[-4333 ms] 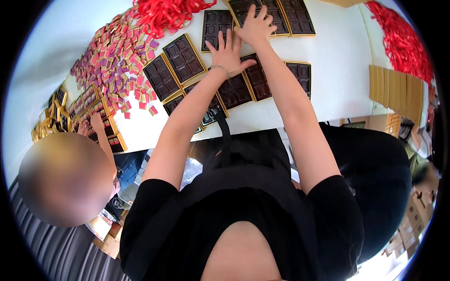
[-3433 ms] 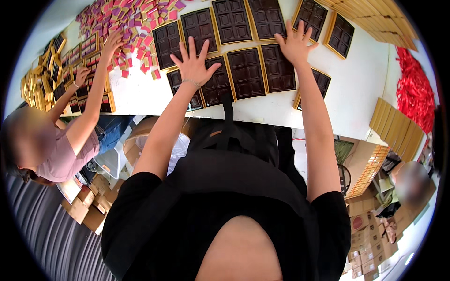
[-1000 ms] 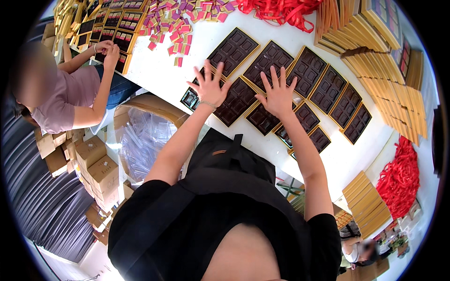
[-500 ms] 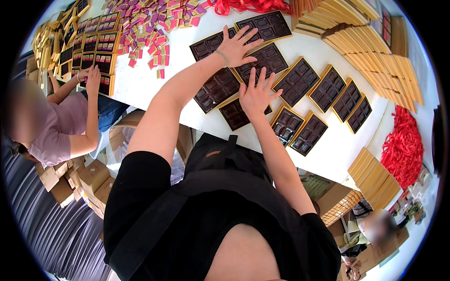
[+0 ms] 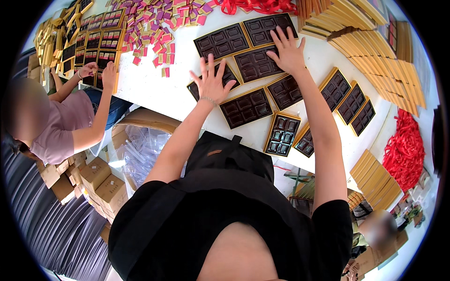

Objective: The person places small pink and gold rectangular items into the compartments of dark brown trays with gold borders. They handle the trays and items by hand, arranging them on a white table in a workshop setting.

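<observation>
Fingers spread, my left hand (image 5: pixel 212 85) lies over a gold-edged box with a dark brown compartment tray (image 5: pixel 230 74). My right hand (image 5: pixel 289 54) is farther off, also spread flat, its fingertips on the far right box (image 5: pixel 263 32) and its thumb by the box below it (image 5: pixel 253 64). Beside that far box sits another gold-edged box (image 5: pixel 222 41). Nearer me are a box (image 5: pixel 246 108) tilted slightly and one (image 5: pixel 285 91) partly behind my right forearm. A glossy-trayed box (image 5: pixel 282 134) lies close to the table's front edge. Neither hand grips anything.
More boxes (image 5: pixel 334 89) lean in a row to the right, beside tall stacks of gold-edged boxes (image 5: pixel 375 61). Small pink, purple and gold wrapped pieces (image 5: pixel 164 40) are scattered at the back left. Red ribbons (image 5: pixel 404 157) hang at right. A co-worker (image 5: pixel 61 117) handles filled boxes at left.
My hands have uncrossed: the left came nearer me, the right moved away and rightward. Several boxes under them have shifted and turned. The co-worker's hands have moved apart.
</observation>
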`<action>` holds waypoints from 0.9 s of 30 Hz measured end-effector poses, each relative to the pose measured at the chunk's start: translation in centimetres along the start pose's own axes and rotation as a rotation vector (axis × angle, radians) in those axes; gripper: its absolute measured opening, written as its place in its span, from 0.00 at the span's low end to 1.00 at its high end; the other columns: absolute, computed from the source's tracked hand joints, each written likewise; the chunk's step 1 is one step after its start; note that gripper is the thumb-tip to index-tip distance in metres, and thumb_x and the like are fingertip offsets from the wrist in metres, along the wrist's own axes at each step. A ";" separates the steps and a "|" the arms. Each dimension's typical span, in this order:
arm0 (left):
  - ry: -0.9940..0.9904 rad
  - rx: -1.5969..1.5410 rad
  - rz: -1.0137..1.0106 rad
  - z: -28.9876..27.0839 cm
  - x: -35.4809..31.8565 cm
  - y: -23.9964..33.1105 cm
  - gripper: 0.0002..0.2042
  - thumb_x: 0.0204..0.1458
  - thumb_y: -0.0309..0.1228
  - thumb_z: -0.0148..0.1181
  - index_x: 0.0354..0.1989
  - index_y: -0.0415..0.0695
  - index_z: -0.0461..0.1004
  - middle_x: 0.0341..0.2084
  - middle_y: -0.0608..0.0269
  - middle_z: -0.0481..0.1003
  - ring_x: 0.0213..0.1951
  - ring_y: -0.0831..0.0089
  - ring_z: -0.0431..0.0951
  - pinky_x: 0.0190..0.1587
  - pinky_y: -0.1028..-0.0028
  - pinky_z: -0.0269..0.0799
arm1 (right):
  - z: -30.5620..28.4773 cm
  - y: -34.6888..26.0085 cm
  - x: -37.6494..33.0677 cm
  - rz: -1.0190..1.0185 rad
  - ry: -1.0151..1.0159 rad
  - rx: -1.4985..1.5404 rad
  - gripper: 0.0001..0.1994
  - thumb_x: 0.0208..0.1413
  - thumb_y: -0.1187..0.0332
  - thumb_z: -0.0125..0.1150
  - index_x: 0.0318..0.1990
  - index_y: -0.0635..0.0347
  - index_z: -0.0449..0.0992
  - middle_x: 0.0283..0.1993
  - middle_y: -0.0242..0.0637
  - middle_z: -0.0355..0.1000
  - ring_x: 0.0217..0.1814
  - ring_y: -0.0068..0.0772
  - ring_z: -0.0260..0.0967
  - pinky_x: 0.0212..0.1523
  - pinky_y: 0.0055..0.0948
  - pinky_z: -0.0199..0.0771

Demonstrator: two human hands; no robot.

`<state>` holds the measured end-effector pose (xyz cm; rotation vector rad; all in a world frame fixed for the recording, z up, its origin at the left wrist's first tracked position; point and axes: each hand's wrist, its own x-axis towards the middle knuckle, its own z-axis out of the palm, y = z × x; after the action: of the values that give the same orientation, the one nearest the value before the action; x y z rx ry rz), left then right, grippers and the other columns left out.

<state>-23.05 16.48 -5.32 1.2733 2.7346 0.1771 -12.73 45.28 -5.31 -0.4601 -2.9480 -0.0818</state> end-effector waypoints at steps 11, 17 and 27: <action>-0.091 0.351 0.444 -1.7 9.1 -2.9 0.34 0.56 0.66 0.38 0.71 0.76 0.46 0.73 0.63 0.42 0.74 0.59 0.38 0.63 0.30 0.35 | 1.4 -6.1 -4.4 0.331 0.126 0.026 0.24 0.58 0.53 0.54 0.61 0.49 0.69 0.63 0.26 0.64 0.66 0.36 0.57 0.56 0.66 0.53; 0.047 0.034 0.153 -4.0 2.9 1.1 0.40 0.56 0.56 0.51 0.74 0.56 0.44 0.72 0.44 0.39 0.72 0.43 0.39 0.60 0.25 0.38 | 0.2 -6.0 -6.3 0.423 0.132 0.100 0.30 0.58 0.51 0.56 0.65 0.52 0.63 0.67 0.31 0.59 0.68 0.39 0.54 0.58 0.62 0.51; -0.480 -0.028 0.696 -2.3 -11.7 -5.2 0.39 0.50 0.54 0.59 0.70 0.55 0.55 0.72 0.67 0.49 0.72 0.64 0.46 0.68 0.38 0.35 | -6.2 -12.6 -25.3 0.288 -0.367 0.190 0.36 0.56 0.49 0.56 0.70 0.49 0.56 0.76 0.49 0.41 0.77 0.60 0.35 0.63 0.76 0.36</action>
<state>-19.88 4.04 -3.16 1.9089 1.8153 -0.0335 8.14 25.27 -3.67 -0.9532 -3.1511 0.3497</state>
